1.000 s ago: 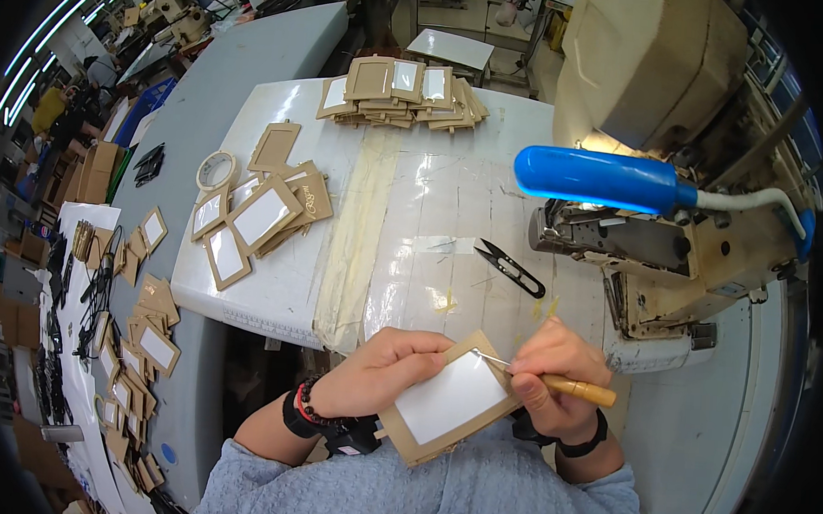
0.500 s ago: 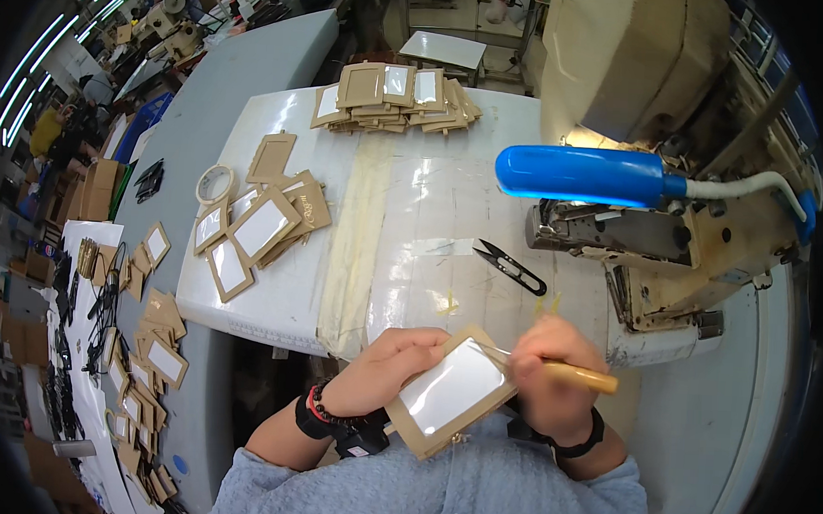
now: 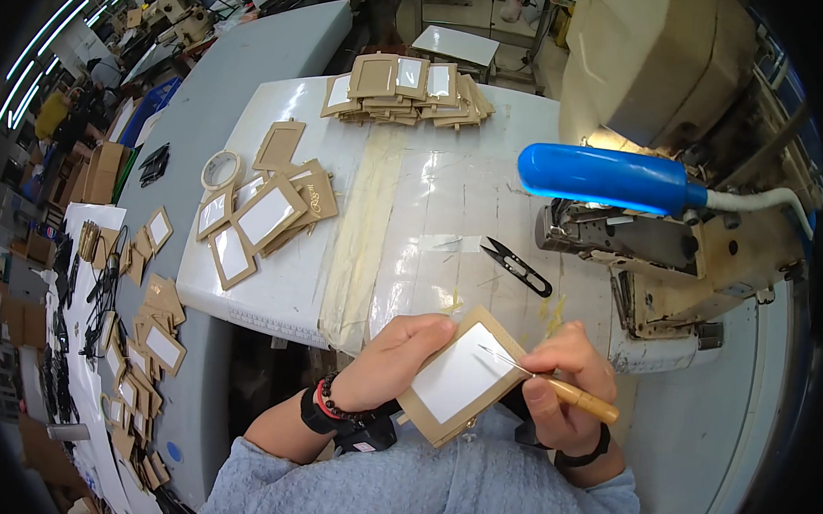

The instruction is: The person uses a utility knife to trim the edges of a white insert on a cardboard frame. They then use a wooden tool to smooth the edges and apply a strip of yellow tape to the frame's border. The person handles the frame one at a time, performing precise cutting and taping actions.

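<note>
My left hand [image 3: 389, 366] grips a tan card holder [image 3: 466, 373] with a white window by its left edge, thumb along the upper left of the frame. The holder is tilted in front of my chest, just off the table's near edge. An awl [image 3: 583, 399] with a wooden handle is pinched in my right hand [image 3: 568, 382]. Its thin metal shaft lies across the upper right of the holder, with the tip over the white window; whether it touches cannot be made out. Black thread snips [image 3: 517, 266] rest on the table beyond my hands.
A pile of similar holders [image 3: 374, 76] stands at the table's far edge. More lie at the left beside a tape roll [image 3: 208, 169]. A sewing machine [image 3: 664, 61] with a blue-covered part [image 3: 611, 177] fills the right. Further holders [image 3: 164, 345] lie on the grey surface at far left.
My right hand, blurred before, now shows clearly, and the awl's handle slants further down to the right. The holder stays in my left hand. The whole view has shifted slightly.
</note>
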### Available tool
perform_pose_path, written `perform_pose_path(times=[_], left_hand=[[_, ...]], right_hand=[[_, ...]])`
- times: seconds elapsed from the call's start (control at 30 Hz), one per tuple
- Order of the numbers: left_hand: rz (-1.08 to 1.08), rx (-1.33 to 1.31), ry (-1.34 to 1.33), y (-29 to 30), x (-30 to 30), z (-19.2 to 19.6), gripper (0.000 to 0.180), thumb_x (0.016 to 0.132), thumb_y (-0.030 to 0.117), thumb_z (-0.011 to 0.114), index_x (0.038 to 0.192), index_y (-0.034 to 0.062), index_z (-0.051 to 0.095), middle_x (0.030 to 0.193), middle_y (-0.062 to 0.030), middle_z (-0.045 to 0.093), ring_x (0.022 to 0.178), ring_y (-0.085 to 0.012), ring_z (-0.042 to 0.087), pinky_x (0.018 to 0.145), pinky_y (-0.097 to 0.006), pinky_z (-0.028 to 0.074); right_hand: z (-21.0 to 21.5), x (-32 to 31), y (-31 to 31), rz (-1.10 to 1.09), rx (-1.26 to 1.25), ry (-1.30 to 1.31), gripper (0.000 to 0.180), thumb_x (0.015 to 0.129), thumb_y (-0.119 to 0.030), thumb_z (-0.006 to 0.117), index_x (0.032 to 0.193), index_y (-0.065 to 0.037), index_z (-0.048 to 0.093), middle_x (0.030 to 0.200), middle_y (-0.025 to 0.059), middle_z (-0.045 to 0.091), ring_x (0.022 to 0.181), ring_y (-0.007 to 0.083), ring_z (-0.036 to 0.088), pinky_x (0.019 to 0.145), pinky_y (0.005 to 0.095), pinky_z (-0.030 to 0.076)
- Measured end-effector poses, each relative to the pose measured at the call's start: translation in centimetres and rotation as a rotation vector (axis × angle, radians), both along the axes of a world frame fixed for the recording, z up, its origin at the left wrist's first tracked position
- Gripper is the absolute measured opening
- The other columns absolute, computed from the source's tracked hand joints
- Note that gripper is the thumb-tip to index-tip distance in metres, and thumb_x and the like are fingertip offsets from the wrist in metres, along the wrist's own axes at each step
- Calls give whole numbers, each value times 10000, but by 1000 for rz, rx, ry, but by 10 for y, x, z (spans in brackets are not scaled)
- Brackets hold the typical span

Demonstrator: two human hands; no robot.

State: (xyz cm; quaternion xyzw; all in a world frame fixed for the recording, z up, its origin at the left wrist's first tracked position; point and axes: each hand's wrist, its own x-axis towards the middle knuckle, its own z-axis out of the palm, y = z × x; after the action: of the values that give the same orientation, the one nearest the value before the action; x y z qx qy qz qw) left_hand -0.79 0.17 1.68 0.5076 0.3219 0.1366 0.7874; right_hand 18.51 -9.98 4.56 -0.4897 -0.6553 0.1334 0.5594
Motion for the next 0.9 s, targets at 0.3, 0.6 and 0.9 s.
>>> perform_pose_path(times=[0.3,0.6,0.9], left_hand=[[4,-29,50,2,1,2,376,1025,263,430,1011,-42,650,843,-16,649,752,-61,567,676,-231,463],[-108,33,69,9,-2,5,395,1032,284,424,1037,-47,640,867,-28,649,762,-63,562,688,-234,465],[-227,112,-27,10,-10,0,370,1011,255,443,1131,-54,607,905,-37,653,798,-71,587,705,-240,484]], right_hand=[[-6,-3,10,24,-198,168,86,851,-103,692,814,-56,630,723,37,611,610,168,513,632,300,371],[-9,-3,14,88,-362,440,95,895,-94,688,875,-3,668,792,34,652,699,87,562,619,235,436],[-4,-11,24,90,-436,685,138,891,-126,724,911,8,700,782,23,671,702,56,576,626,207,473]])
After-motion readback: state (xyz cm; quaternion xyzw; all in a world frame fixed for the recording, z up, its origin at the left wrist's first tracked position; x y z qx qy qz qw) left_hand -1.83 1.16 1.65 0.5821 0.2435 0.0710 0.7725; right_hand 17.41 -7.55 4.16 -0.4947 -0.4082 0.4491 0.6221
